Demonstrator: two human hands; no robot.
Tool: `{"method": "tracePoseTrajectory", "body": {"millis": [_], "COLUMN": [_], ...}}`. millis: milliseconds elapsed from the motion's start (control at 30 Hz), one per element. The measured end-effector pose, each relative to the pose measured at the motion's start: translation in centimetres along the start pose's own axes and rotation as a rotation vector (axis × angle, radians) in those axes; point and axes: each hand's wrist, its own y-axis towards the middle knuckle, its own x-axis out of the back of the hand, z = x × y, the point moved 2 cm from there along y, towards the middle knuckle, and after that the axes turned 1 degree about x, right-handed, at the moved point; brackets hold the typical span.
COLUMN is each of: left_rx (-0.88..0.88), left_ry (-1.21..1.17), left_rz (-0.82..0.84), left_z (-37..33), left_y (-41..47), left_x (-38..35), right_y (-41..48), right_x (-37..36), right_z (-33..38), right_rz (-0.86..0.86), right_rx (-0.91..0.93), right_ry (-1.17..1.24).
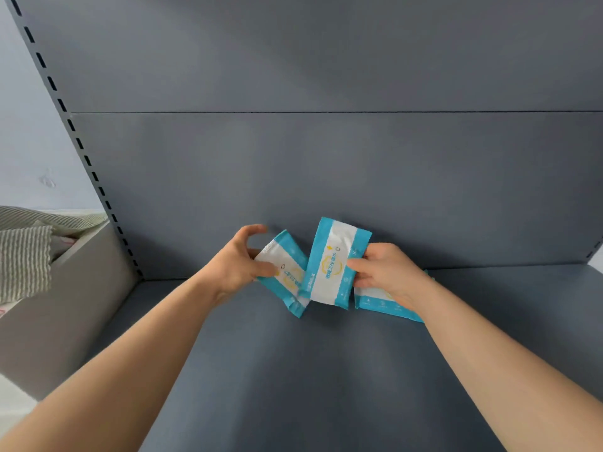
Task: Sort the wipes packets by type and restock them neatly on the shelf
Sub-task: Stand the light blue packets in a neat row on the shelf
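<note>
Three wipes packets of one type, each white with turquoise end bands and a yellow ring print, are grouped at the rear of the shelf (pixel 293 370), close to the back panel (pixel 326 158). The left packet (pixel 288 278) is tilted, top edge leaning left, lower corner at the shelf surface. The middle packet (pixel 332 262) stands nearly upright with a slight lean to the right; its lower left edge overlaps the right edge of the left packet. The right packet (pixel 378 301) lies flat on the shelf, just beside the middle packet, and is largely covered from above. The left hand (pixel 238 262) grips the left packet, thumb across the front face and fingers behind; the uppermost finger is curled clear above the packet's top. The right hand (pixel 388 272) pinches the right edge of the middle packet, thumb on the front face, and sits over the right packet; contact with that packet cannot be confirmed. Both forearms extend across the shelf from the near side. A slotted upright (pixel 81 148) bounds the shelf at the left. Beyond it stands a cardboard box (pixel 65 305) holding a ribbed, striped cloth (pixel 23 256), in front of a pale wall (pixel 26 125).
</note>
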Motion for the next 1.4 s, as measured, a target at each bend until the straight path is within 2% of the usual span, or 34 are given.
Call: {"method": "tracePoseTrajectory", "body": {"millis": [100, 333, 467, 567, 633, 700, 767, 867, 967, 1067, 1167, 1233, 1333, 1400], "left_rx": [0.028, 0.038, 0.063, 0.053, 0.014, -0.001, -0.017, -0.114, -0.094, -0.063, -0.060, -0.075, -0.085, -0.081], "left_ry": [-0.106, -0.397, -0.050, 0.002, 0.140, 0.374, 0.508, 0.451, 0.202, 0.248, 0.298, 0.244, 0.256, 0.251], "left_rz": [0.024, 0.172, 0.311, 0.317, 0.278, 0.279, 0.257, 0.062, -0.131, -0.138, -0.185, -0.243, -0.334, -0.356], "left_z": [-0.8, -0.6, 1.3, 1.4, 1.0, 0.7, 0.4, -0.4, 0.6, 2.9, 4.7, 5.3, 5.7, 5.9], "left_y": [0.5, 0.3, -1.0, -0.9, -0.4, -0.1, 0.3, 1.3, 2.2, 2.6, 2.6, 2.8, 3.1, 3.2], "left_x": [-0.7, -2.5, -3.4, -3.5, -2.9, -2.2, -1.5, -0.7, -0.2, -0.8, -1.3, -1.3, -1.0, -1.0], "right_y": [0.1, -0.3, -0.1, -0.2, -0.2, 0.1, 0.0, 0.3, 1.0, 1.6, 1.8, 1.5, 0.4, -0.1], "right_x": [-1.2, -2.9, -3.3, -3.9, -3.7, -2.9, -2.4, -2.6, -3.4, -4.2, -3.7, -1.5, 2.8, 4.8], "right_z": [0.1, -0.4, -0.8, -0.6, -0.3, 0.0, 0.5, 0.7, 0.3, -0.1, -0.2, -0.1, -0.6, -1.3], "right_rz": [0.013, 0.019, -0.056, -0.035, -0.049, -0.096, -0.055, -0.039, -0.108, -0.178, -0.216, -0.177, -0.074, -0.030], "right_rx": [-0.008, -0.102, -0.115, -0.095, -0.026, 0.083, 0.168, 0.220, 0.189, 0.153, 0.213, 0.218, 0.102, 0.011], "right_ry": [0.037, 0.312, 0.416, 0.392, 0.307, 0.107, -0.098, -0.242, -0.332, -0.607, -0.810, -0.887, -1.061, -1.023]}}
